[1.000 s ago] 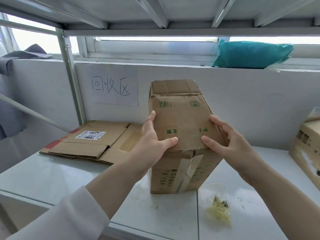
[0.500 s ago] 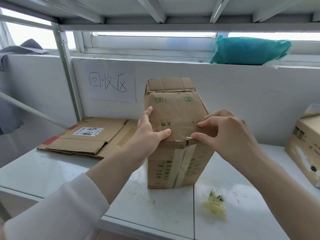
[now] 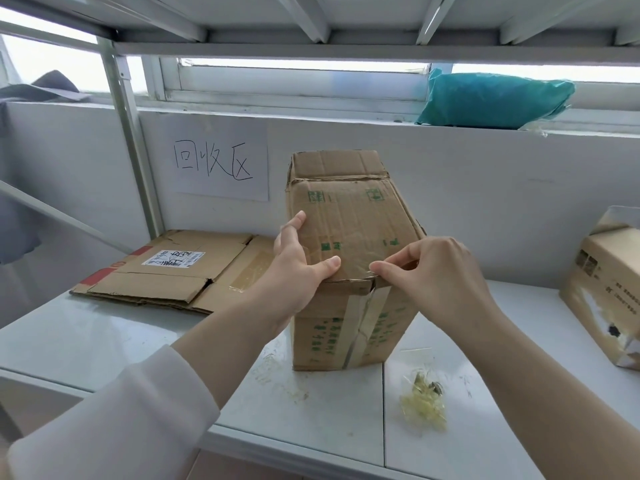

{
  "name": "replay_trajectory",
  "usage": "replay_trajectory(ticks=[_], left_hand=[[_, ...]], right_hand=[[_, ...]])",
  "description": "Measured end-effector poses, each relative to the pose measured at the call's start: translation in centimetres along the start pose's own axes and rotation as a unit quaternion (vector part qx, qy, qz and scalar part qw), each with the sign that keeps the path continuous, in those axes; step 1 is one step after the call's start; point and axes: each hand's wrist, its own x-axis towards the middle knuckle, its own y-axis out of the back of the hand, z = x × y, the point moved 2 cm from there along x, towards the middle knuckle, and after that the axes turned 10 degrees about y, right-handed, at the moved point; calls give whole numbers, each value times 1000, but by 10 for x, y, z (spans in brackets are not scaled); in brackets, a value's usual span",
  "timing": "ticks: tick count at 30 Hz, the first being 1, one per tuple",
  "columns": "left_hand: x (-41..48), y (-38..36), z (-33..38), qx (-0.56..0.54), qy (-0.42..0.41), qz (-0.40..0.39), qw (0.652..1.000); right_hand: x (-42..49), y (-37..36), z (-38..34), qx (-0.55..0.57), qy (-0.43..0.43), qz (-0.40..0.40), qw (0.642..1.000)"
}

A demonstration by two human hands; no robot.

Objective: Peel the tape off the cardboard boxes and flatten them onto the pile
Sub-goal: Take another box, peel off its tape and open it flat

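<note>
- cardboard already flattened, the pile [image 3: 166,271], lies at the far left of the counter [image 3: 86,341]. what's beside it?
- the left hand [image 3: 298,268], its grip clasped on the near left top corner of the box [image 3: 349,230], thumb flat on the top face, fingers along the side. the box stands upright mid-counter, apart from the pile.
- and the tape [image 3: 367,320]?
- a pale strip down the front seam, running up to the top edge. the right hand [image 3: 440,275] has thumb and forefinger nipped together right at that edge, seemingly on the tape's loose end, with the other fingers curled in.
- how will it handle?
- i'd judge the box light and probably empty. its walls are creased and soft, so it could tip or buckle under a hard pull. brace the top corner as the left hand does, and draw the tape back along itself. thin film like this tends to split, so a wide pinch is safer.
- further right?
- a clump of yellowish tape scraps [image 3: 422,403] on the counter, then a second box [image 3: 602,292] at the right edge.
</note>
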Motion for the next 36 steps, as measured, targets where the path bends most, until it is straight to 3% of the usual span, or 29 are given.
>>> replay_trajectory(ticks=[7, 14, 21, 31, 36], left_hand=[[2, 1, 5, -2, 29, -43, 999], [17, 2, 9, 0, 67, -51, 996], [34, 3, 10, 2, 93, -15, 996], [58, 6, 14, -6, 130, 39, 991], [66, 4, 19, 1, 140, 45, 989]], right_hand=[[5, 4, 1, -69, 46, 16, 996], [14, 0, -2, -142, 120, -36, 982], [46, -3, 6, -101, 184, -107, 972], [83, -14, 13, -6, 213, -226, 951], [89, -18, 14, -34, 232, -270, 934]])
